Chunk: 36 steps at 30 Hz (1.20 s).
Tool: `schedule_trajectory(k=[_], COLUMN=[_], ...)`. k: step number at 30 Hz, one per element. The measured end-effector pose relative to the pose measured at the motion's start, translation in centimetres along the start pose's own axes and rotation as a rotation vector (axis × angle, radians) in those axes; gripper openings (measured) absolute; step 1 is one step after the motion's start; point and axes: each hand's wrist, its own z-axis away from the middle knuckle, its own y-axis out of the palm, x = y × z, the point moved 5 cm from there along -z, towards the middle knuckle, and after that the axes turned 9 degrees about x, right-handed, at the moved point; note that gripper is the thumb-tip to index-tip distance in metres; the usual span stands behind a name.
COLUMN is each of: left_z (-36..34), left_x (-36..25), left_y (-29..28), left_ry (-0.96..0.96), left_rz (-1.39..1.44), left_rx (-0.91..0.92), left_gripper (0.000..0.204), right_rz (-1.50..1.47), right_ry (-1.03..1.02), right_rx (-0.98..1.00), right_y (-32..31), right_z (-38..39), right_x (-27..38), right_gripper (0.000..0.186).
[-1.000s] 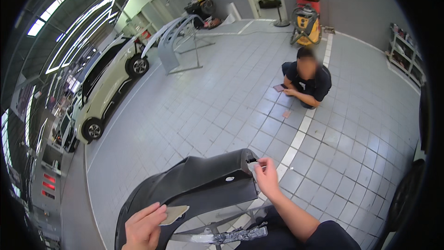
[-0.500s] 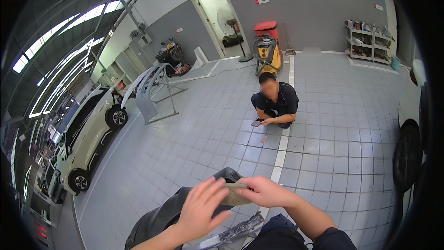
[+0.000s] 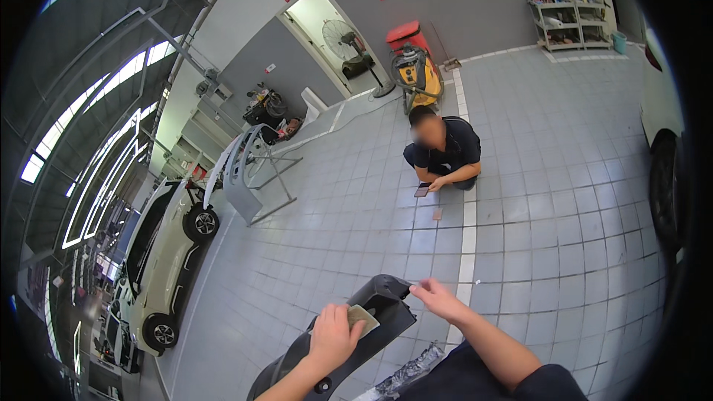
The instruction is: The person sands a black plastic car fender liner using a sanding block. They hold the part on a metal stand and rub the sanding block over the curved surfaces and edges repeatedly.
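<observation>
A tan-green sanding pad (image 3: 367, 317) is in my left hand (image 3: 330, 339), whose fingers are closed round it. Hand and pad rest over a long black plastic car trim panel (image 3: 395, 318), which slants up from the bottom edge. At the panel's upper right end is my right hand (image 3: 440, 303), fingers stretched toward its edge and holding nothing I can see; whether the fingertips touch the panel is unclear. Crumpled clear-and-dark plastic film (image 3: 408, 371) wraps a bar beside the panel, close to my dark clothing.
Ahead, a person (image 3: 445, 147) squats on the tiled floor with a phone (image 3: 422, 190), a small pinkish piece (image 3: 437, 214) before them. Beyond stand a yellow vacuum machine (image 3: 417, 78) and a shelf (image 3: 570, 24). Left are a bumper on a stand (image 3: 241, 178) and a white car (image 3: 165, 252); another car (image 3: 662, 96) is right.
The sanding pad has passed from my right hand to my left. My right hand has moved to the panel's end, and more of the panel shows. The view has tilted.
</observation>
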Motion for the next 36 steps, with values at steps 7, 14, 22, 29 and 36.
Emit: schedule_trajectory(k=[7,14,22,29,36], left_z=[1.4,0.3,-2.0,-4.8,-0.8], left_x=[2.0,-0.2,-1.7,-2.9,-0.6], left_y=[3.2,3.5,4.0,6.4,4.6], left_ry=[0.296,0.340,0.267,0.294,0.219], left_rz=[-0.373,-0.124,-0.465,-0.556,-0.520], left_rx=[-0.195,-0.177,-0.212,-0.276,-0.388], left_gripper=[0.051,0.055,0.033,0.024,0.035], right_rz=[-1.116,-1.207,-0.893,-1.000,-1.114], right_ry=[0.495,0.564,0.570,0.656,0.616], right_rx=[0.329,0.440,0.406,0.413,0.389], right_y=[8.7,9.0,8.7,9.4,9.4], right_z=[-2.7,-3.6,-4.5,-4.2,-4.5], right_x=[-2.6,-3.6,-3.7,-3.7,-4.2], right_gripper=[0.045,0.039,0.033,0.034,0.031])
